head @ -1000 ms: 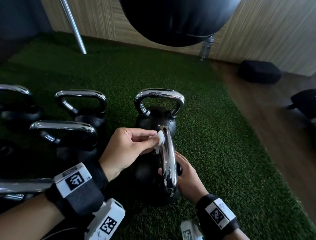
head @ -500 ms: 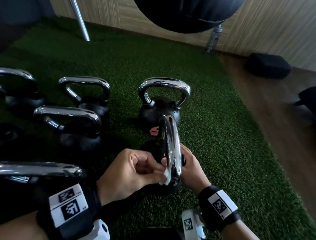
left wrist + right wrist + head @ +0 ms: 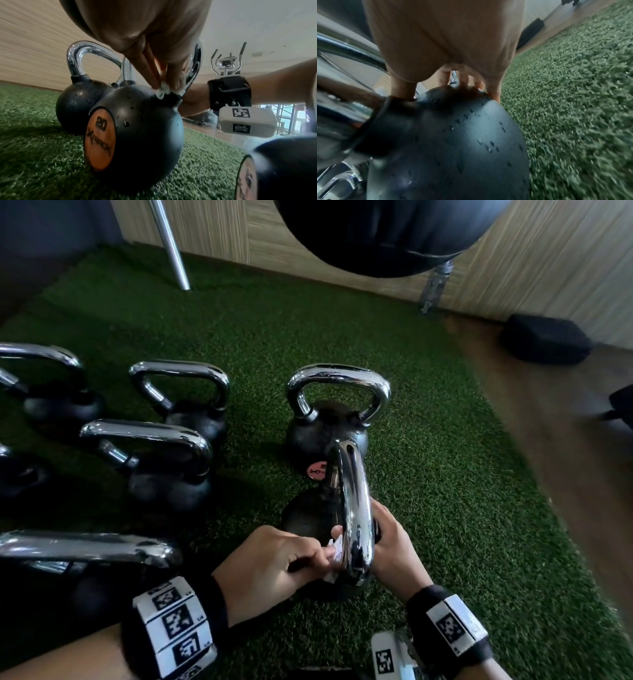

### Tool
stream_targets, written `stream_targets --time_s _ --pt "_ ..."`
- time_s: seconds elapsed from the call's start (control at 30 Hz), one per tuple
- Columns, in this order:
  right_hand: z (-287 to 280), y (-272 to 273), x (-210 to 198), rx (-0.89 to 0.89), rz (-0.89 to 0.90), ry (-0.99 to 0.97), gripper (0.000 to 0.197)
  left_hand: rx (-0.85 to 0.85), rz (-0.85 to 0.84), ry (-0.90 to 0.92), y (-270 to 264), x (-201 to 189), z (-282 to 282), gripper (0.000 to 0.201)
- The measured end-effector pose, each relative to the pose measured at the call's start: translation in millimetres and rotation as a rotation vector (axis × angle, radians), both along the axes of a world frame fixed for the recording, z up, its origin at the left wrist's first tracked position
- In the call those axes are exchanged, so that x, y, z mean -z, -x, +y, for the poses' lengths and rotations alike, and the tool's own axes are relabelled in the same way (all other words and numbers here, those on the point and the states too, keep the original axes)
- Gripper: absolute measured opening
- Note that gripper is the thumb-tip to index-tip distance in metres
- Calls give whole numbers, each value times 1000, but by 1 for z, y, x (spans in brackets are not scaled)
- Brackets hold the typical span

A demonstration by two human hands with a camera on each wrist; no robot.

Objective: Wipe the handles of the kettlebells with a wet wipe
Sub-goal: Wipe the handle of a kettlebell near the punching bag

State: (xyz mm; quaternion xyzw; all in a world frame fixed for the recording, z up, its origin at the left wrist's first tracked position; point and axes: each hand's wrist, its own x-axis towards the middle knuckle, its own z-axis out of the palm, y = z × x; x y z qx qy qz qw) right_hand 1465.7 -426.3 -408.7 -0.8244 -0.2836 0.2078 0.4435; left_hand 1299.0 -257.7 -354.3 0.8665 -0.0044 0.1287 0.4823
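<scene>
Pinched in my left hand [image 3: 270,570]: crumpled white wet wipe [image 3: 162,93], at the near foot of the chrome handle [image 3: 352,501] of the black round kettlebell [image 3: 145,135]; handle arches away from me. My right hand [image 3: 394,546] cups its body.

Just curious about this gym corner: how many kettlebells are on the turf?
7. The kettlebell being wiped, one right behind it, two in the middle, three at the left edge. More may hide beyond that edge.
</scene>
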Motion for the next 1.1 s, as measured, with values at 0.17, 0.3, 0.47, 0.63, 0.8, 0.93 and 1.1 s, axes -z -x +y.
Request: stream_targets --time_s 0.17,0.3,0.47,0.63,0.8,0.93,1.1 --pt "-4 -5 -42 18 -47 50 38 -97 52 46 -9 -23 10 12" --pt "-11 0 -104 226 -221 -165 20 -234 -83 252 -16 -58 19 14" --pt "-1 24 -163 -119 -252 -284 32 -232 -216 605 -18 -78 19 17" --pt "7 34 -165 -167 -189 -323 40 -157 -141 621 -16 -79 14 23" --pt "2 33 -160 -135 -150 -349 37 68 -72 730 -13 -74 19 53" --pt "-2 34 -160 -90 -112 -391 30 40 -74 669 -14 -70 13 54" --pt "-27 17 -151 81 -3 -479 32 -239 167 154 -14 -38 10 88"
